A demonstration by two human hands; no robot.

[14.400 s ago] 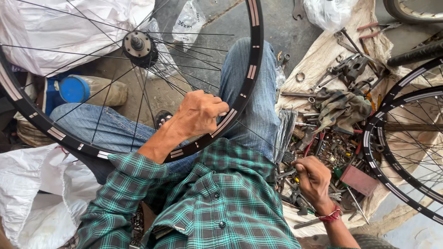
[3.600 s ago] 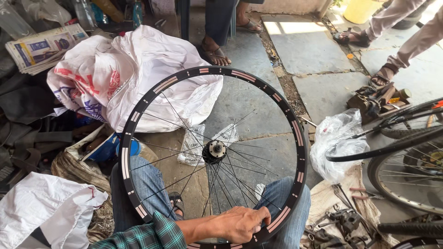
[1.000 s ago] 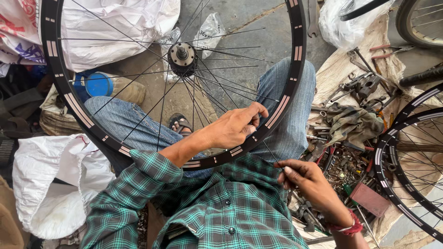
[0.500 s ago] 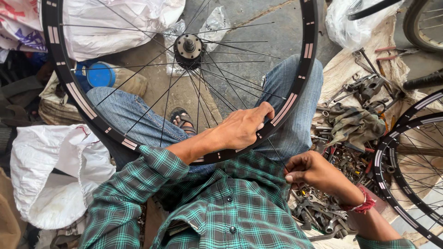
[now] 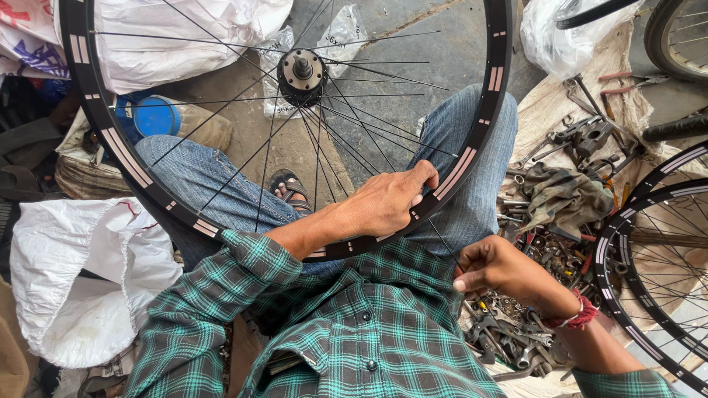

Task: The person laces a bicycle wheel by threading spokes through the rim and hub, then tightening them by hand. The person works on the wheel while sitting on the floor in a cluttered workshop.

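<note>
A black bicycle wheel rim (image 5: pixel 118 147) with thin spokes and a metal hub (image 5: pixel 302 71) rests across my knees in blue jeans. My left hand (image 5: pixel 387 203) grips the near part of the rim, fingers curled over its edge. Just below and right of the rim, my right hand (image 5: pixel 494 269) pinches a thin loose spoke (image 5: pixel 442 247) between thumb and fingers; the spoke runs up toward the rim. A red thread band is around my right wrist. My green checked shirt fills the bottom of the view.
A heap of wrenches and small metal parts (image 5: pixel 531 324) lies on a cloth at my right, beside two more black wheels (image 5: pixel 641 258). White plastic sacks (image 5: pixel 81 280) sit at the left and top. A blue-lidded jar (image 5: pixel 158 118) stands behind the rim.
My right hand has come up from the pile of tools to the rim's lower edge, now pinching a spoke. The wheel has shifted slightly right in view; my left hand keeps its grip.
</note>
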